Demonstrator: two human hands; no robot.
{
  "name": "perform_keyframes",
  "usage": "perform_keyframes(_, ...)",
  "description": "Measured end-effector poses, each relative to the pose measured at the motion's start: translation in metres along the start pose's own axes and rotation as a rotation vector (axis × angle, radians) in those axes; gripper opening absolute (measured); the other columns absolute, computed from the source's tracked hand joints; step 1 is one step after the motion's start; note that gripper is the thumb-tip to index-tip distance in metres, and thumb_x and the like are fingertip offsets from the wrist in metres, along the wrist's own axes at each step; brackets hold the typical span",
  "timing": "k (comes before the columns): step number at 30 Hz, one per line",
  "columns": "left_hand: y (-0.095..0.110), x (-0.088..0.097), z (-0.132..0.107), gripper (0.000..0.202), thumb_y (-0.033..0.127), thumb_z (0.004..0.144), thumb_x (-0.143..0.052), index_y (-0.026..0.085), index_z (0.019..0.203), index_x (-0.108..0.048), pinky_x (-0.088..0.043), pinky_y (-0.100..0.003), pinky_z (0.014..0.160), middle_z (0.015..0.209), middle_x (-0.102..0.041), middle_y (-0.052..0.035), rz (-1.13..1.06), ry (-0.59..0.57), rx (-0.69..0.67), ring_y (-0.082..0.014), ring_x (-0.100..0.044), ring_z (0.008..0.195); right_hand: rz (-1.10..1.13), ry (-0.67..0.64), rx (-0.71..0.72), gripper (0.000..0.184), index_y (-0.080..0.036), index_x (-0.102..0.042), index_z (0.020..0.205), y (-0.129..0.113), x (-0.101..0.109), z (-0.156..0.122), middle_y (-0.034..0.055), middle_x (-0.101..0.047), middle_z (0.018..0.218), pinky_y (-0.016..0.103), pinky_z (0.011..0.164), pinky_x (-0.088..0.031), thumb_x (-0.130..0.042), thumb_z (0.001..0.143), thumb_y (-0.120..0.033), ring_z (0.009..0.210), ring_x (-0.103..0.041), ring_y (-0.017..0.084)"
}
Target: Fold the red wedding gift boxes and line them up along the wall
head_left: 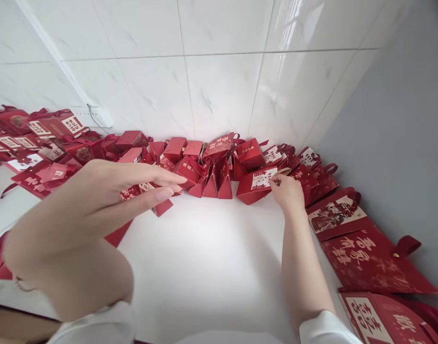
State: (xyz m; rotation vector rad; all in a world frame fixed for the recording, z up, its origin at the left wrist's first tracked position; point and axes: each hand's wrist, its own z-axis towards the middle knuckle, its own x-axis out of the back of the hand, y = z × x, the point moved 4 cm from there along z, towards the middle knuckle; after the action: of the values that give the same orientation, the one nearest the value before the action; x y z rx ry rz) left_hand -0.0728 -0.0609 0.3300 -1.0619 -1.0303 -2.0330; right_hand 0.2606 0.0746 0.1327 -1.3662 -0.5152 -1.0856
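Observation:
My right hand (288,192) is closed in a pinch at the upper edge of a red gift box (249,186) with a white double-happiness label. A pale ribbon loop (284,171) shows beside my fingers, and the box rests tilted on the white table. My left hand (107,205) is in the air close to the camera, fingers stretched out and thumb near them, with nothing seen between. Behind its fingertips lies a small red box (163,207), partly hidden by the hand. Red triangular boxes (211,184) stand between my two hands.
Red gift boxes line the tiled wall (219,91). Larger red bags (362,258) with gold lettering lie along the grey right side. More red boxes (57,125) are heaped at the left, near a white power strip (100,116). The white table (204,267) spreads before me.

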Motion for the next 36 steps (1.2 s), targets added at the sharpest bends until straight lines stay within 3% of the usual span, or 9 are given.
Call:
perform_keyframes(4, 0.019, -0.045, 0.004, 0.020, 0.024, 0.091, -0.053, 0.026, 0.097, -0.072, -0.053, -0.025, 0.077, 0.092, -0.075, 0.0008, -0.290, -0.103, -0.214, -0.0152, -0.069, 0.088, 0.019, -0.080, 0.080, 0.016, -0.019, -0.073, 0.082, -0.009, 0.017, -0.011, 0.0113, -0.074, 0.086, 0.036, 0.077, -0.047, -0.059, 0.081, -0.027, 0.086, -0.068, 0.029)
perform_keyframes(11, -0.012, -0.113, 0.030, 0.025, 0.043, 0.089, -0.055, 0.032, 0.102, -0.072, -0.051, -0.021, 0.068, 0.100, -0.075, 0.0039, -0.221, -0.245, 0.134, -0.0165, -0.068, 0.093, 0.527, -0.511, 0.423, 0.027, -0.020, -0.071, 0.086, -0.058, 0.040, -0.056, 0.0024, -0.072, 0.076, 0.028, 0.065, -0.052, -0.051, 0.091, -0.039, 0.069, -0.068, 0.017)
perform_keyframes(16, -0.027, -0.139, 0.045, 0.032, 0.051, 0.088, -0.052, 0.031, 0.106, -0.070, -0.052, -0.026, 0.078, 0.108, -0.072, 0.0020, -0.250, -0.202, 0.254, -0.0192, -0.067, 0.100, 0.456, -0.238, 0.375, 0.026, -0.022, -0.069, 0.099, -0.040, 0.045, -0.038, 0.0034, -0.072, 0.089, 0.033, 0.075, -0.054, -0.053, 0.091, -0.041, 0.076, -0.068, 0.018)
perform_keyframes(19, -0.031, -0.161, 0.052, 0.040, 0.057, 0.086, -0.053, 0.031, 0.112, -0.067, -0.052, -0.029, 0.081, 0.118, -0.069, 0.0001, -0.281, -0.248, 0.254, -0.0219, -0.064, 0.109, 0.339, -0.115, 0.365, 0.050, -0.022, -0.055, 0.128, -0.025, 0.029, -0.022, 0.0106, -0.062, 0.125, 0.043, 0.095, -0.049, -0.065, 0.082, -0.037, 0.116, -0.059, 0.028)
perform_keyframes(22, -0.033, -0.186, 0.054, 0.055, 0.063, 0.081, -0.056, 0.030, 0.124, -0.061, -0.052, -0.033, 0.086, 0.128, -0.064, -0.0035, -0.315, -0.346, 0.218, -0.0263, -0.059, 0.118, 0.180, -0.195, 0.359, 0.092, -0.024, -0.031, 0.148, -0.021, 0.007, -0.017, 0.0141, -0.037, 0.151, 0.053, 0.108, -0.036, -0.077, 0.069, -0.037, 0.139, -0.034, 0.035)
perform_keyframes(24, -0.035, -0.201, 0.056, 0.070, 0.066, 0.076, -0.059, 0.028, 0.135, -0.053, -0.049, -0.038, 0.093, 0.136, -0.058, -0.0063, -0.296, -0.334, 0.232, -0.0296, -0.054, 0.125, 0.180, -0.319, 0.357, 0.097, -0.027, -0.022, 0.152, -0.025, -0.003, -0.020, 0.0133, -0.040, 0.149, 0.053, 0.107, -0.038, -0.075, 0.071, -0.037, 0.136, -0.040, 0.035)
perform_keyframes(28, -0.036, -0.221, 0.064, 0.064, 0.061, 0.083, -0.054, 0.026, 0.137, -0.050, -0.047, -0.039, 0.096, 0.135, -0.058, -0.0069, -0.272, -0.221, 0.252, -0.0289, -0.056, 0.122, 0.290, -0.516, 0.417, 0.097, -0.031, -0.012, 0.153, -0.044, -0.008, -0.035, 0.0101, -0.060, 0.131, 0.047, 0.099, -0.046, -0.071, 0.077, -0.033, 0.121, -0.057, 0.030)
perform_keyframes(31, -0.041, -0.227, 0.070, 0.042, 0.046, 0.090, -0.048, 0.028, 0.127, -0.057, -0.051, -0.033, 0.079, 0.105, -0.072, -0.0038, -0.290, -0.216, 0.242, -0.0227, -0.068, 0.092, 0.369, -0.600, 0.496, 0.093, -0.033, -0.015, 0.152, -0.057, -0.006, -0.045, 0.0083, -0.058, 0.134, 0.042, 0.098, -0.046, -0.071, 0.078, -0.028, 0.119, -0.059, 0.026)
perform_keyframes(36, -0.054, -0.213, 0.072, 0.028, 0.029, 0.088, -0.049, 0.028, 0.110, -0.066, -0.051, -0.030, 0.078, 0.093, -0.072, 0.0009, -0.352, -0.259, 0.198, -0.0174, -0.067, 0.080, 0.433, -0.661, 0.538, 0.038, -0.026, -0.057, 0.123, -0.062, 0.004, -0.049, 0.0050, -0.068, 0.114, 0.033, 0.084, -0.051, -0.060, 0.086, -0.026, 0.098, -0.066, 0.020)
